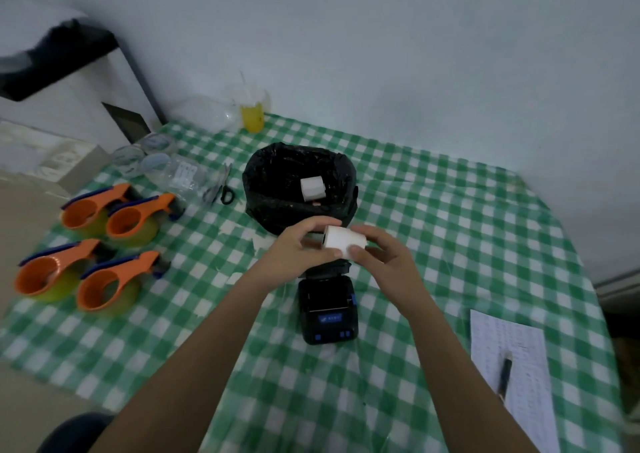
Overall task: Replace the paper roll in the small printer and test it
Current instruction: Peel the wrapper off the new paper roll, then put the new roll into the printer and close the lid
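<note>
**Both hands hold a white paper roll above the open printer**

The left hand [298,244] and right hand [384,255] meet over the middle of the desk [450,244], which is covered with a green and white checked cloth. Between them sits a white paper roll [343,241], lying on its side in the air. The left hand's grip is closed on the roll's left end, with fingers over the top and thumb below; the right hand's grip is closed on the right end, thumb pressed to the front.

Just below the hands, the small black printer [327,308] rests on the desk with its lid raised and its paper bay showing; a blue screen and blue buttons face the person.

Behind the hands stands a bin lined with a black bag [277,182], and another white roll [312,189] lies inside it.

To the left lie four orange tape dispensers [104,244], with scissors [221,189] near the bin. A cup of yellow drink [252,114] stands at the far edge. At the right, a pen [505,376] rests on a printed sheet [519,400].
</note>
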Tool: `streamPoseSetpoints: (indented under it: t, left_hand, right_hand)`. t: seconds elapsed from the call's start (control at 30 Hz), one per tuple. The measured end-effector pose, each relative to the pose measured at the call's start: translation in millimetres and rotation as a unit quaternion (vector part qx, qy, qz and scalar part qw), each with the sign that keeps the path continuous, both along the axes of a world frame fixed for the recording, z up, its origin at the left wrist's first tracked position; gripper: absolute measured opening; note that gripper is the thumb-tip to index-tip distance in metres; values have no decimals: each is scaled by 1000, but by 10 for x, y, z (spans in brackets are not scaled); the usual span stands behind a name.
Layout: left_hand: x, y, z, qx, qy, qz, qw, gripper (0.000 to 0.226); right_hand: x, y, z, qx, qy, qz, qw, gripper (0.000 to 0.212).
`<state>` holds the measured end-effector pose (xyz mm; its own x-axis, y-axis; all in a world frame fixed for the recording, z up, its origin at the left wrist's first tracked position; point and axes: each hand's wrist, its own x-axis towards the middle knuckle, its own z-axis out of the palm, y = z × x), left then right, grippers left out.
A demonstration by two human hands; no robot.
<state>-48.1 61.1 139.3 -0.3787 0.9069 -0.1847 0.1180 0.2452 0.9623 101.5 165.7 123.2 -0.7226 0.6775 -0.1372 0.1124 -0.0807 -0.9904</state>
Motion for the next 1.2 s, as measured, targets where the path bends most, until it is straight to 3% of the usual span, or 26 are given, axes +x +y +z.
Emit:
streamPoseSetpoints:
  t: [0.23,0.43,0.5,0.6,0.73,0.93,1.2]
  left_hand:
    - [70,-228,106,10,-1,22,1000,43]
    - [169,-197,171,19,-171,137,975,44]
    - [190,-177,187,19,-189,172,967,41]
    - [151,-180,205,15,-186,202,962,37]
    - [71,-203,254,-6,-185,160,970,39]
    - [93,-187,319,-20,-204,125,971,40]
    - [121,-193,234,-41,-189,138,971,44]
  right_hand:
    - [27,-192,138,37,5,-26,999,14]
    - [-110,-430,266,-90,40,-55,994,15]
    - [-150,-474,286,-96,24,-64,993,14]
    - [-118,-430,338,0,-13,4,1000,16]
    - [-19,-266,426,136,-44,129,981,72]
    - [-85,-280,490,273,-57,100,955,63]
    - [-118,-387,380,252,-75,9,965,62]
